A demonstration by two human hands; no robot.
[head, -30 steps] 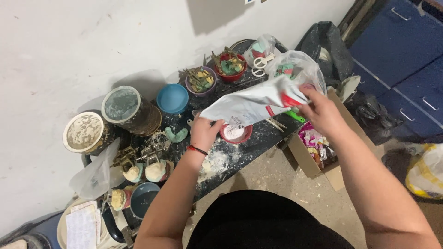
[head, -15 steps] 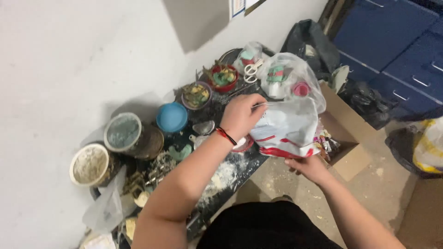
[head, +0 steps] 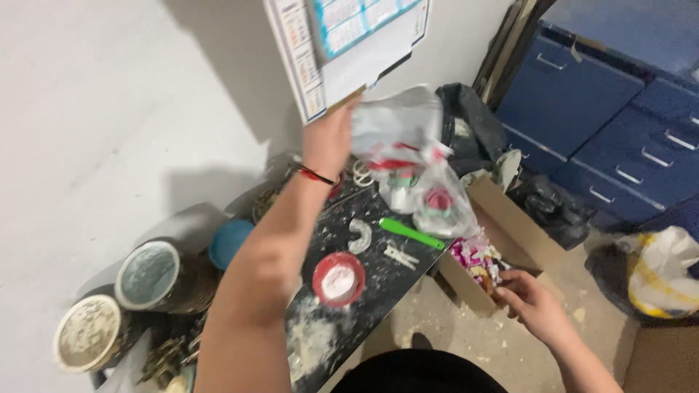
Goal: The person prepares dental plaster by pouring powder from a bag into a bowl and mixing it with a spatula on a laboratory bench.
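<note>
Up by the wall calendar (head: 349, 51), the left hand (head: 329, 140) grips a white-and-red plastic pouch (head: 397, 131), raised above the black worktable (head: 364, 262). Well below it sits a red bowl of white powder (head: 338, 278). The right hand (head: 534, 304), fingers loosely curled and empty, hangs beside the cardboard box (head: 502, 225).

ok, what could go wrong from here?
1. The left hand holds the white-and-red bag raised over the dark worktable; if its mouth is open, powder could spill onto the red bowl of white powder and the green-handled tool.
2. The right hand is down at the cardboard box, so the bag has one-handed support only and may slip.
</note>
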